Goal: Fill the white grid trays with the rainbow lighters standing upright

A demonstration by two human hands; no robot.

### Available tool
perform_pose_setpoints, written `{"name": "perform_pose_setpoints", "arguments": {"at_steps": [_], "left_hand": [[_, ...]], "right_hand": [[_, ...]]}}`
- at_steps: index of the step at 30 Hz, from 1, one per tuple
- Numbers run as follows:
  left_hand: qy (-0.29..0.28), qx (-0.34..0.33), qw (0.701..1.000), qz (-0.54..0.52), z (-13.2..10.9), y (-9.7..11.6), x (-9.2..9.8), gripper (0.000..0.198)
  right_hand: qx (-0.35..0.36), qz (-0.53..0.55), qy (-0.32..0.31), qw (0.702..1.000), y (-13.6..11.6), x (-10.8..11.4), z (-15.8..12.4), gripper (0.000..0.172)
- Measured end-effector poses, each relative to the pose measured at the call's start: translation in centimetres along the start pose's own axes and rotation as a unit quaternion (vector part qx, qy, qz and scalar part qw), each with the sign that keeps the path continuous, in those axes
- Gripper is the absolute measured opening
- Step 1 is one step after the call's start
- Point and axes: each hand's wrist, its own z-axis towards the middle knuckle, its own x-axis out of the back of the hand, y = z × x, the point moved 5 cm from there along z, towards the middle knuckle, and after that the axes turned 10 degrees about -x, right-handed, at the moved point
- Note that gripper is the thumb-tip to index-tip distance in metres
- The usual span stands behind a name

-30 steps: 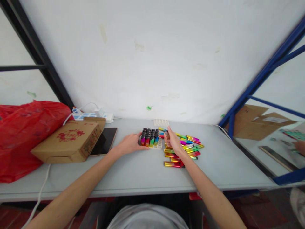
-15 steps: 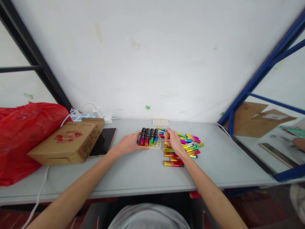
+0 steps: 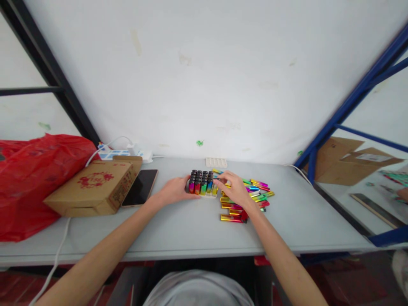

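A white tray packed with upright rainbow-coloured lighters stands mid-table. My left hand rests against the tray's left side, fingers curled on it. My right hand pinches a lighter that stands in the tray's right end. A loose heap of coloured lighters lies flat on the table under and to the right of that hand.
A second white tray lies by the wall. A cardboard box, a dark phone, a red plastic bag and a power strip sit at left. Blue shelving stands at right, with another person's hand.
My right hand has moved left from the loose heap to the tray's right end with a lighter. My left hand has stayed on the tray.
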Motion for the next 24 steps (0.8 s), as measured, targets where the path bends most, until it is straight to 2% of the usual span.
{"name": "perform_pose_setpoints", "arguments": {"at_steps": [5,12,19,22,24], "left_hand": [[0.005,-0.004,1.0,0.003,0.0,-0.1,-0.1,0.087],[0.005,0.001,1.0,-0.004,0.0,-0.1,-0.1,0.085],[0.002,-0.008,1.0,0.008,0.0,0.0,0.0,0.086],[-0.001,-0.015,1.0,0.011,-0.1,0.2,0.2,0.086],[-0.006,-0.014,1.0,0.013,-0.1,0.2,0.2,0.087]], "right_hand": [[-0.022,-0.016,-0.024,0.999,0.0,-0.7,-0.1,0.03],[0.019,-0.057,-0.07,0.996,0.3,-1.8,0.0,0.033],[0.058,-0.113,-0.102,0.987,-0.1,-1.9,0.1,0.026],[0.041,-0.176,-0.108,0.978,0.0,-2.2,0.1,0.028],[0.011,-0.214,-0.108,0.971,0.3,-2.4,0.1,0.037]]}}
